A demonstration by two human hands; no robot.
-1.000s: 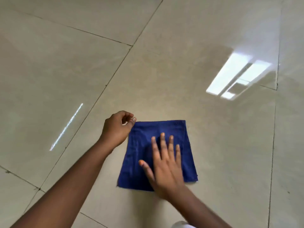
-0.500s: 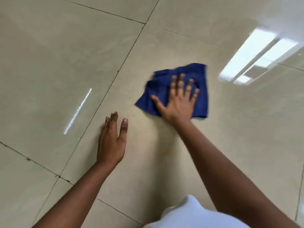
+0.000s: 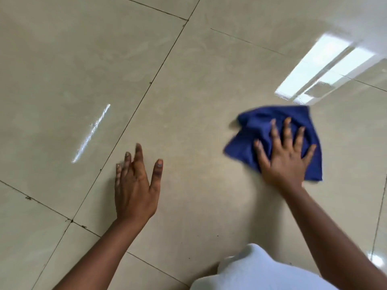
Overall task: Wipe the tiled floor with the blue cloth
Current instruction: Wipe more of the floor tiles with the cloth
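Since the frame half a second back, the blue cloth (image 3: 274, 139) has slid rightward across the tiled floor (image 3: 188, 101) with the right hand (image 3: 287, 158) on top of it, and it now sits close to the bright window reflection (image 3: 326, 68) at the upper right. The left hand (image 3: 136, 185) has stayed much where it was, near the dark grout line (image 3: 146, 91) that runs diagonally up the frame.

The right hand lies flat, palm down, fingers spread wide over the cloth, pressing rather than clutching; the thumb points left across the cloth's near edge. The cloth is rumpled, bunched at its left and upper corners, and its right side spreads out past the little finger. Its outline is smeared by motion blur, so the exact folds are hard to make out.

The left hand is open too, fingers together and thumb held apart, resting on or just above the bare tile; contact with the floor seems likely but cannot be confirmed. It holds nothing and sits well apart from the cloth.

A thin streak of light (image 3: 92, 132) glints on the tile to the left of the grout line. At the bottom edge, between the two forearms, a piece of white clothing (image 3: 261, 273) shows.
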